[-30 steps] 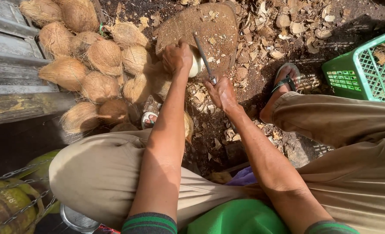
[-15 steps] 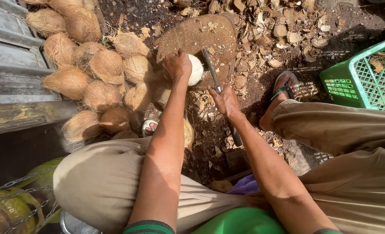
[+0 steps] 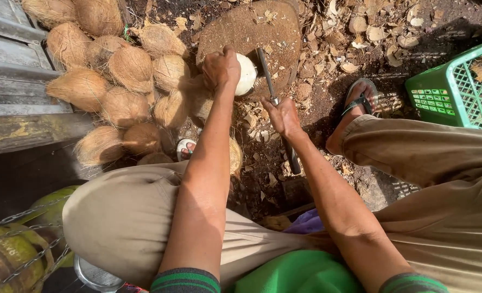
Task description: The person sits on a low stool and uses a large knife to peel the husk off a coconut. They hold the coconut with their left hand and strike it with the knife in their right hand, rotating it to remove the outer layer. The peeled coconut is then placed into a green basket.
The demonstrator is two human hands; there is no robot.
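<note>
My left hand (image 3: 221, 68) grips a coconut (image 3: 246, 74) whose white peeled side shows, pressing it on a round wooden chopping block (image 3: 262, 32). My right hand (image 3: 282, 114) holds a knife (image 3: 266, 73) by the handle, its dark blade lying on the block right beside the coconut. I sit low, with my knees in beige trousers on either side and a sandalled foot (image 3: 360, 97) to the right of the block.
A heap of several brown husked coconuts (image 3: 116, 76) lies left of the block, against grey wooden planks (image 3: 13, 65). A green plastic crate (image 3: 458, 87) stands at the right. Husk chips litter the dirt. Green coconuts behind wire (image 3: 13, 255) sit at the bottom left.
The knife blade has come down from a raised slant to rest on the block beside the coconut. My left hand has turned the coconut a little, and its white side shows more.
</note>
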